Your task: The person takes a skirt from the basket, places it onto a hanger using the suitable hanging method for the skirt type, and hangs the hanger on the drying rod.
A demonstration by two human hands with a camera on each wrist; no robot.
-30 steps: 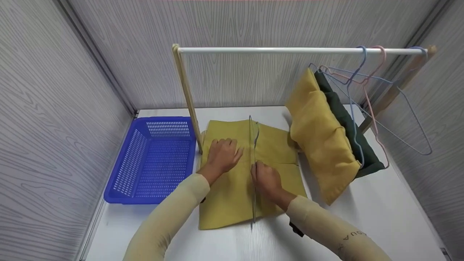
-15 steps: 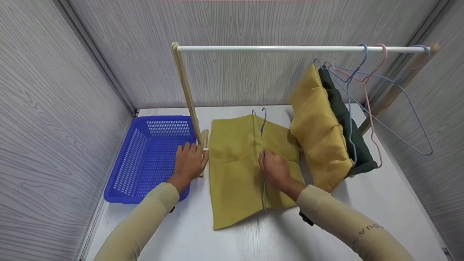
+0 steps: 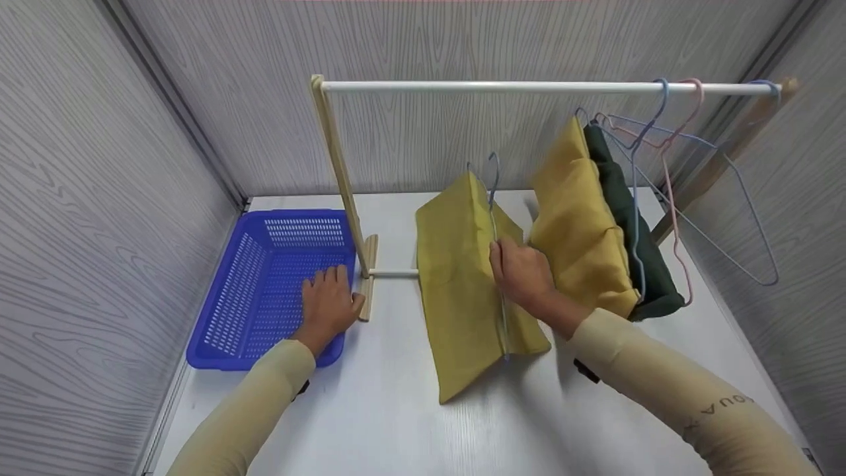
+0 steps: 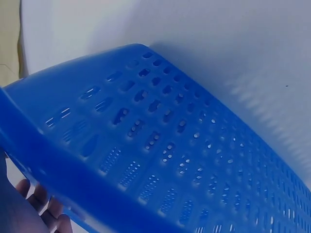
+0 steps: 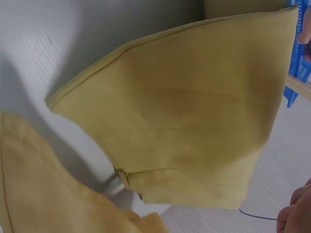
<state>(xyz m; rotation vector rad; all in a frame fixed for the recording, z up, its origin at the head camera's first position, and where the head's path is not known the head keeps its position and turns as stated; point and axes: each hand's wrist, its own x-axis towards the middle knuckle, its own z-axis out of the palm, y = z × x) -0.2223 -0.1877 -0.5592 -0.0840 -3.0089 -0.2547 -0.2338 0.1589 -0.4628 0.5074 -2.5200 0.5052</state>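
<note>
In the head view my right hand (image 3: 524, 274) grips a blue wire hanger (image 3: 496, 175) near its middle. A mustard-yellow cloth (image 3: 456, 277) hangs folded over it, lifted and tilted, its hem spread to the left. The right wrist view shows the cloth (image 5: 194, 107) broadly, with fingers (image 5: 297, 213) at the wire at lower right. My left hand (image 3: 328, 301) is over the right side of the blue basket (image 3: 215, 362), fingers extended and holding nothing. In the left wrist view the left fingers (image 4: 41, 199) lie beside the basket's rim (image 4: 73, 179); contact is unclear.
A white rail (image 3: 489, 86) on wooden posts (image 3: 340, 172) spans the table. At its right hang a yellow cloth (image 3: 575, 225), a dark green cloth (image 3: 651, 264), and blue and pink hangers (image 3: 674, 211). A lower white bar (image 3: 394, 273) joins the stand's left foot (image 3: 370, 297).
My right hand has lifted the hanger with the yellow cloth off the table, up and to the right. My left hand has left the cloth and moved left to the basket.
</note>
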